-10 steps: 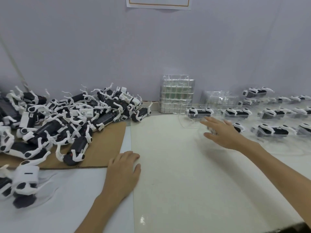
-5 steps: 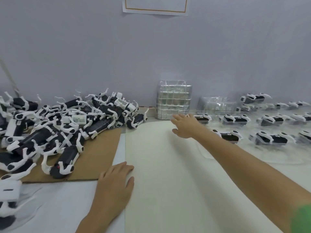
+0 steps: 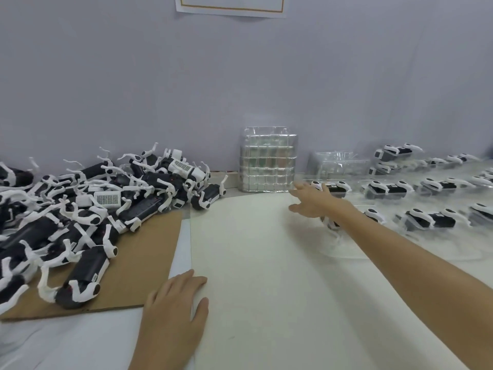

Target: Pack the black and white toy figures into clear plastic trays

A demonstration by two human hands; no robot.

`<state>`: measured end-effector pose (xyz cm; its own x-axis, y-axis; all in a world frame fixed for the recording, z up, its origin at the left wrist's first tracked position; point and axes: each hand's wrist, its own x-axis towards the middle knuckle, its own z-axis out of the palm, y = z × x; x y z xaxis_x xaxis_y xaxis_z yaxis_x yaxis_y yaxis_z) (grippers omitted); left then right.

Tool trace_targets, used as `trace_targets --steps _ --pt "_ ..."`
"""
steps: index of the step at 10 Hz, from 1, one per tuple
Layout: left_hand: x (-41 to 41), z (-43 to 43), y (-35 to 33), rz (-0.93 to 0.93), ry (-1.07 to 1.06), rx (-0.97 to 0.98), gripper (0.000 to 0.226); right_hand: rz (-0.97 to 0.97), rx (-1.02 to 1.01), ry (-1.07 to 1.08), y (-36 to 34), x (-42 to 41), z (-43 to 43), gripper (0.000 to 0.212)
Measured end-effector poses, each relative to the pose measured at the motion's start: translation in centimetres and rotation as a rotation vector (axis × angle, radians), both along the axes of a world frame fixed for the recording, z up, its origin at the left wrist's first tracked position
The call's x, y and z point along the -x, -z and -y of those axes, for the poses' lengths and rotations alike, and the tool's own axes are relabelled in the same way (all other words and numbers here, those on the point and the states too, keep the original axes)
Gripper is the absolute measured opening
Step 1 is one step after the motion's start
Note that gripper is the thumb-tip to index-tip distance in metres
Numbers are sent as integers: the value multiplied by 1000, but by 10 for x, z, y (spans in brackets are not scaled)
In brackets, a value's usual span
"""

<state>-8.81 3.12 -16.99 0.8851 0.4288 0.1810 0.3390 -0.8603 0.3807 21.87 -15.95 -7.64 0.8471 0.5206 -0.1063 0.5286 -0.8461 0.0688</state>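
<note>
A heap of loose black and white toy figures lies on brown cardboard at the left. At the right, several figures sit packed in clear plastic trays. A stack of clear trays stands upright against the back wall. My right hand reaches far forward with fingers spread, just right of that stack and in front of the nearest packed tray; it holds nothing. My left hand rests flat on the table near the cardboard's front corner.
A lower pile of clear trays sits right of the upright stack. A cream sheet covers the middle of the table. A grey wall closes off the back, with a paper notice at the top.
My right hand swung left from the packed trays toward the upright tray stack, then settled beside its right edge. The left hand stayed flat in place. The view tilted up.
</note>
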Motion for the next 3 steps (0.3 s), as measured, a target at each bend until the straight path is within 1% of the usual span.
trace_targets --steps 1,2,3 --pt "5 1 -1 28 20 -27 38 -30 -280 -101 -12 32 7 48" --pt "9 4 -1 43 35 -64 38 -302 -525 -217 -34 87 20 23" --pt "7 6 -4 48 48 -96 38 -459 -641 -356 -28 160 44 21"
